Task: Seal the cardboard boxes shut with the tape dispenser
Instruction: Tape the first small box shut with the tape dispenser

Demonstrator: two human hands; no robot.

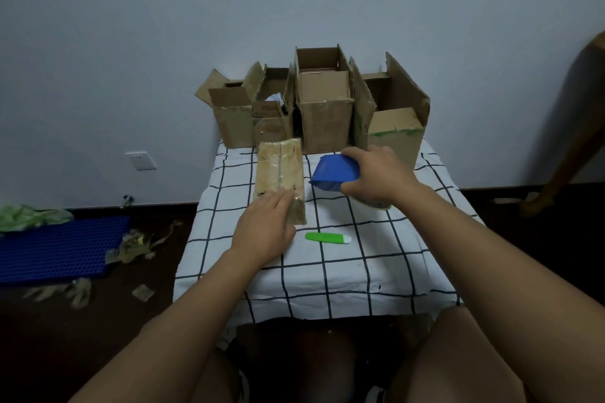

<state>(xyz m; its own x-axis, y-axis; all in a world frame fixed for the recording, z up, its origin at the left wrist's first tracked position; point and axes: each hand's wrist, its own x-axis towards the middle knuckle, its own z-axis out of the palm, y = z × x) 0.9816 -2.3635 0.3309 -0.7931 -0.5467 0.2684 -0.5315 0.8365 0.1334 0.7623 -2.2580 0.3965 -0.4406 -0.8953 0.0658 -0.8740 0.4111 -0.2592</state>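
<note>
While the left hand (265,228) rests flat, fingers together, on the taped cardboard box (281,173) on the checked table (343,265), the right hand (376,173) grips the blue tape dispenser (332,173) just beside it

The flat box (281,173) at the bench's centre is brown cardboard, its top glossy under layers of clear tape. The open boxes (324,108) at twelve o'clock are matt, rough-edged cardboard, with shiny tape strips along some rims. The tape dispenser (332,172) at one o'clock looks like smooth blue plastic. The cutter (327,237) at six o'clock is smooth green and white plastic. The bench cover (360,271) is matt checked cloth, lightly creased.
</note>
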